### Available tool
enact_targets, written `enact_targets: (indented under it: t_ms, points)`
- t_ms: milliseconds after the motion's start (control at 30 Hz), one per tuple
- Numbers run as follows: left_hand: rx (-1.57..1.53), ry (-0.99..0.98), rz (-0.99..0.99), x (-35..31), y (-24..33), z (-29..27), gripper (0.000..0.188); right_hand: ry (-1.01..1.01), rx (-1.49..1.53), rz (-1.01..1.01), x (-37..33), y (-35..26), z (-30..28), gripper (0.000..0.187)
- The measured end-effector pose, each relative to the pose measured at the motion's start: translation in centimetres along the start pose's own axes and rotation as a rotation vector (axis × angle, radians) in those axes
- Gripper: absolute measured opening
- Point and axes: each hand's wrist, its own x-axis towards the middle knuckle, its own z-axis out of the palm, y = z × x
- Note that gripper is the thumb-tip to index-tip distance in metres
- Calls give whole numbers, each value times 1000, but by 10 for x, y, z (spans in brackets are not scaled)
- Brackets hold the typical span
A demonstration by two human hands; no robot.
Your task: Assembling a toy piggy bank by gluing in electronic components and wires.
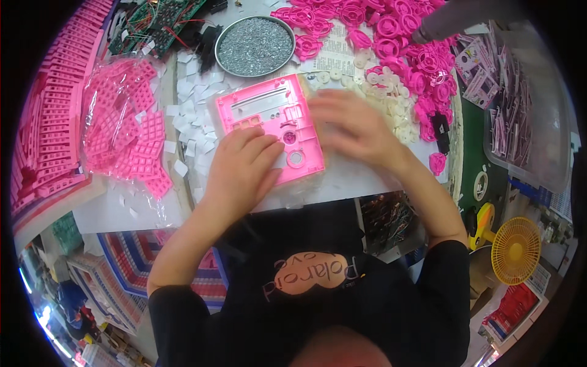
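A pink plastic casing lies tilted on the worktable in front of me, its inner side up. It has a long slot near the far end, small posts and round openings. My left hand grips the casing's near left part, fingers bent over its inner face and hiding some of it. On the other side, my right hand is smeared by motion beside the casing's right edge. Whether it touches the casing or holds anything, I cannot tell. Under the casing, clear plastic wrap shows at the near edge.
A round metal dish of small screws stands beyond the casing. White discs and pink ring-shaped parts pile up at the right. Bagged pink keypads, white paper squares and circuit boards lie left. A yellow fan stands right.
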Motion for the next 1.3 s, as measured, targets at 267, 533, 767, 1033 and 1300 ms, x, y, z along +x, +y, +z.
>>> enact_targets:
  t_ms: [267,533,767,1033,1300]
  points:
    - [-58,49,-25,0,-3,6,40,148,-563,-29,42,60,-7,22]
    - [-356,215,-332,25,10,-7,20,83,-244,-96,53,-11,-12,24]
    - [-441,357,-301,46,8,-4,15,410,347,293,54,-61,12,21]
    - [-600,490,-406,26,11,13,14,552,516,331,52,-70,49,12]
    - [45,115,-78,3,-1,10,32,229,-213,81,39,-46,33,12]
